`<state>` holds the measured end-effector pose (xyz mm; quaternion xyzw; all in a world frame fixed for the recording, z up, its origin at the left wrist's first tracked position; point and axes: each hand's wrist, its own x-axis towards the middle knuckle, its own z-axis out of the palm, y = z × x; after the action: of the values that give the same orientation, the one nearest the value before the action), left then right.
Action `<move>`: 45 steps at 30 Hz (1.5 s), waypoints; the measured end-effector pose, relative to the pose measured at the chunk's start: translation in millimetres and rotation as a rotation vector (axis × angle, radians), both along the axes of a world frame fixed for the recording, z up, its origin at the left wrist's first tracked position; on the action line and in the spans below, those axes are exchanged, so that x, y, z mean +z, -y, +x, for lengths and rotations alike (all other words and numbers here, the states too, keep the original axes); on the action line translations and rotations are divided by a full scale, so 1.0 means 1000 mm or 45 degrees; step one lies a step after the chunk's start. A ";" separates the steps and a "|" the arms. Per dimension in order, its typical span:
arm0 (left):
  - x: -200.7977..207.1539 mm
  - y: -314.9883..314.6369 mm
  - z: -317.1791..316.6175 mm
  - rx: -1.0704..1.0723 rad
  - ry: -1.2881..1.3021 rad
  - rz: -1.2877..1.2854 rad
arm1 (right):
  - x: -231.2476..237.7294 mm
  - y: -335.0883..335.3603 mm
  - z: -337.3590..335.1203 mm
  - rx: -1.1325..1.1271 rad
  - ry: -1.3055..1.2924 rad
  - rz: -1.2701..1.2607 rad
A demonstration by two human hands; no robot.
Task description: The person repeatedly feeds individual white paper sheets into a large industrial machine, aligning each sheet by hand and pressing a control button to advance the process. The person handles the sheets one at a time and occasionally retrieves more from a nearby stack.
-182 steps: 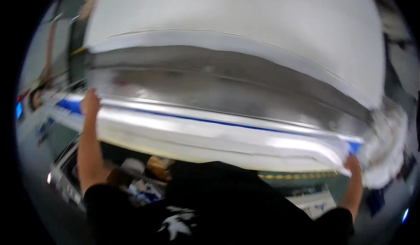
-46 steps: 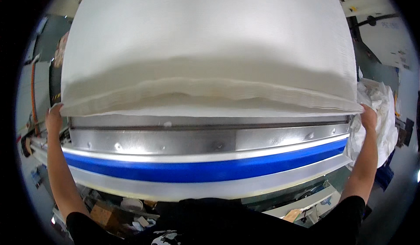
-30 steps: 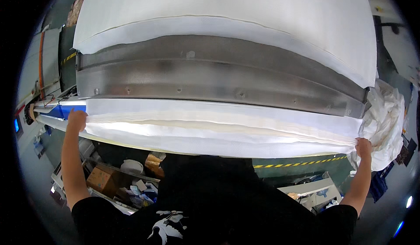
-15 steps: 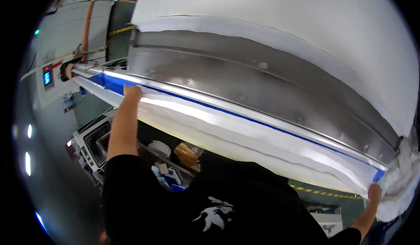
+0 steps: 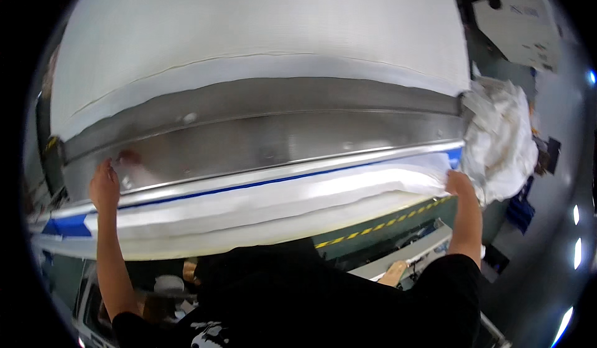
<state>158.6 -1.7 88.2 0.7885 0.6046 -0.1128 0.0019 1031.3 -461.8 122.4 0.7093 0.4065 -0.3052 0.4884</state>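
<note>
A long strip of white fabric (image 5: 280, 197) runs along a metal bar (image 5: 280, 169) edged with blue. At the right end, my right hand (image 5: 459, 183) is closed on the fabric, which bunches into creases by the fingers. My left hand (image 5: 104, 187) is raised over the left end of the grey metal plate (image 5: 298, 131), off the fabric, with its fingers partly curled and apart and nothing visible in them. A blue patch (image 5: 68, 225) shows at the strip's left end, beside my left wrist. Beyond the plate lies a broad sheet of white fabric (image 5: 261, 24).
A heap of crumpled white cloth (image 5: 500, 139) hangs at the right end of the bar. Below the strip are a white bowl-like container (image 5: 169, 284) and yellow-black floor tape (image 5: 382, 225). A pale machine panel (image 5: 519, 27) stands at the far right.
My view has swung toward the right end. My left hand has come off the strip and risen over the metal plate. My right hand still holds the strip's right end.
</note>
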 end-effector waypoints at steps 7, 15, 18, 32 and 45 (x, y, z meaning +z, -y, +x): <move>-0.013 0.102 0.257 -0.537 0.903 -0.252 | 0.008 -0.022 -0.025 0.011 0.059 0.102; 0.007 0.116 0.335 -0.685 1.077 -0.479 | -0.010 -0.066 -0.032 0.149 -0.078 0.326; 0.002 0.105 0.307 -0.568 0.975 -0.438 | -0.006 -0.071 -0.039 0.197 -0.090 0.640; 0.007 0.163 0.193 -0.144 1.213 -0.248 | -0.004 -0.130 -0.144 0.034 -0.288 1.099; 0.025 0.320 0.032 0.098 1.210 -0.166 | 0.013 -0.167 -0.561 -0.061 -1.624 1.262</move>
<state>190.9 -321.9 112.8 0.7281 0.5572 0.2226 0.3314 470.2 -294.8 135.4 0.5411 0.6798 -0.4458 -0.2154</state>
